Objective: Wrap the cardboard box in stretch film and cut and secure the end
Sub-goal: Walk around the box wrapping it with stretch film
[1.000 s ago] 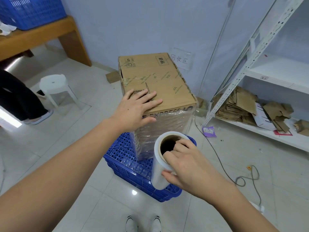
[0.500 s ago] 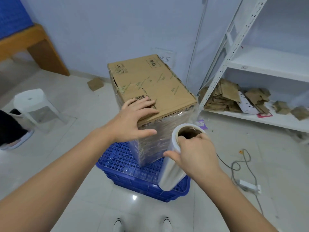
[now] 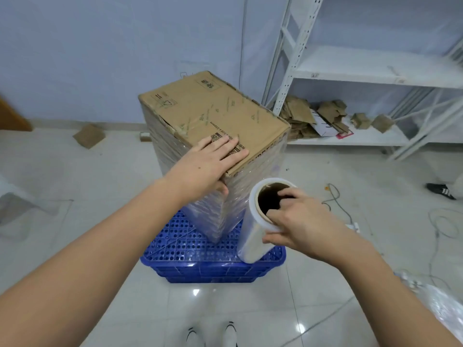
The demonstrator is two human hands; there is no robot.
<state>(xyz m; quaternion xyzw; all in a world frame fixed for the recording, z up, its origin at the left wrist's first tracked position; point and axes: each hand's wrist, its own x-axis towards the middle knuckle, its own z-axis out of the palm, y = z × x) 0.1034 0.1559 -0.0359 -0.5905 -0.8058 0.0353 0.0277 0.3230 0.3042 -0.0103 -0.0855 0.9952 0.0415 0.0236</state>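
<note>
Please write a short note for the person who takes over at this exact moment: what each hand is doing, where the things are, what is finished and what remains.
Left hand: flat on the top of the cardboard box, thumb over the near corner, steadying it.
Right hand: grips the stretch film roll at its top, fingers hooked in the core, beside the box's near right side.
The box stands upright on an upturned blue crate.
Done: the visible sides already carry film layers.
Left: finish wrapping, cut the film, press the end down. No cutter is visible.
</note>
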